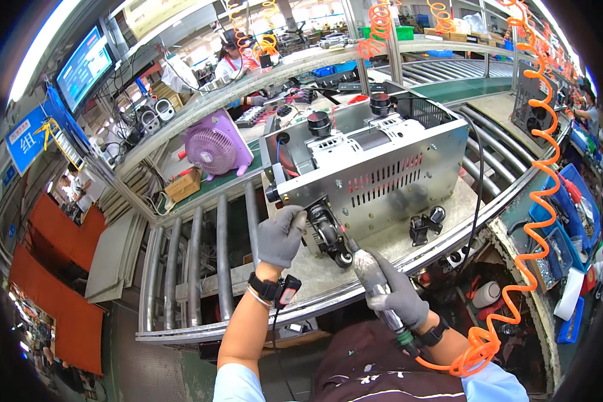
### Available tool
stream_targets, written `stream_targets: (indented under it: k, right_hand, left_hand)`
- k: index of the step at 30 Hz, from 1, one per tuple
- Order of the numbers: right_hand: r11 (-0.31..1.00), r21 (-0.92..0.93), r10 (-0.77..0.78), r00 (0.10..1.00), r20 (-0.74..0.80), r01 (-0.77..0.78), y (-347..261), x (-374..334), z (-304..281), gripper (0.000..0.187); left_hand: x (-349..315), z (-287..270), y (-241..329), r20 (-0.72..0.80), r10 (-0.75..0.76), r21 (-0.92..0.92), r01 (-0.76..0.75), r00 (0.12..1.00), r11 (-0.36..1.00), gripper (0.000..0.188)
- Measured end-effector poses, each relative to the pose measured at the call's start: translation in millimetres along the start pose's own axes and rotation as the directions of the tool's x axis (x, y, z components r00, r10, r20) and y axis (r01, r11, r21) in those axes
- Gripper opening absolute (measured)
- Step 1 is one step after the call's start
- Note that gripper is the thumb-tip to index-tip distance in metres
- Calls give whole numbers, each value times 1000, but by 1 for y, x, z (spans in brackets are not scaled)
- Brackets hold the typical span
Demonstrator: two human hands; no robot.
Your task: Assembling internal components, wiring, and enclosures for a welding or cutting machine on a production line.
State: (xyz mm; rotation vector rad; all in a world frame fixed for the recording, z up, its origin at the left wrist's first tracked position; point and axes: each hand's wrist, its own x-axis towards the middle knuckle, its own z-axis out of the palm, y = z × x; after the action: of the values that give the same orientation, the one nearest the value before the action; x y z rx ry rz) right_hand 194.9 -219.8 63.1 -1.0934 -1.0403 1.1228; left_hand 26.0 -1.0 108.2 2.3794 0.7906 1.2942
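Right hand (403, 295) wrapping fingers around a power driver (368, 271), left hand (281, 236) curling fingers beside a black caster (326, 229), grip unclear, caster and metal casing (388, 191) sitting near the conveyor's (224, 268) front edge

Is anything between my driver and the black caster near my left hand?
Nothing visible: the driver in your right hand has its tip beside the caster, with your left hand on the opposite side.
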Motion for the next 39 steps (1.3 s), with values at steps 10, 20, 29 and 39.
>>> stream_targets:
  k: [10,20,29,39]
  right_hand:
    - [997,74,7,999,-50,-3,-5,7,11,96]
    - [997,79,15,999,-47,-11,-12,10,17,96]
    - [996,83,20,999,-48,-16,-11,6,19,96]
    - [999,0,-47,996,-71,47,-10,6,19,94]
  left_hand:
    - [24,8,-22,-268,413,503,-239,870,831,36]
    - [26,13,-42,-253,477,600,-250,841,760,51]
    - [24,34,-43,-388,398,496,-176,831,850,35]
    - [23,43,-46,-416,356,449,-152,836,881,37]
